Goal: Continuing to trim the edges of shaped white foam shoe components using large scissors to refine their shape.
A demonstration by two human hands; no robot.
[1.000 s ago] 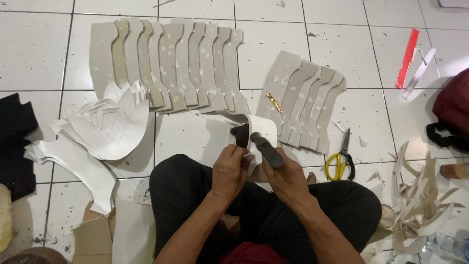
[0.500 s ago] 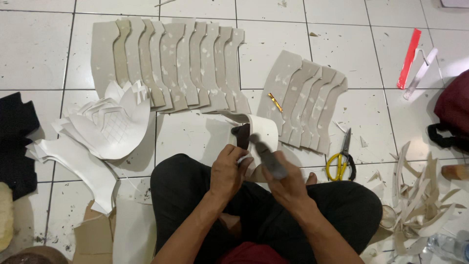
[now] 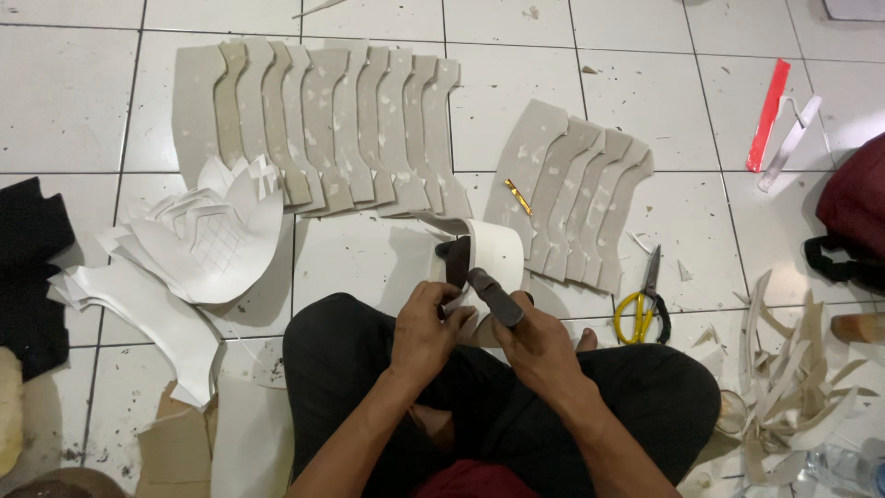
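I see my left hand (image 3: pixel 426 325) with fingers curled shut on the white sheet (image 3: pixel 493 254), over my lap by the floor (image 3: pixel 369 258). My right hand (image 3: pixel 544 346) is fisted tight around a dark tool (image 3: pixel 493 295) touching the sheet.

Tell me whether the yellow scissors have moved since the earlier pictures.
No. The scissors lie on the same floor tile, right of the fanned grey pieces, exactly as before.
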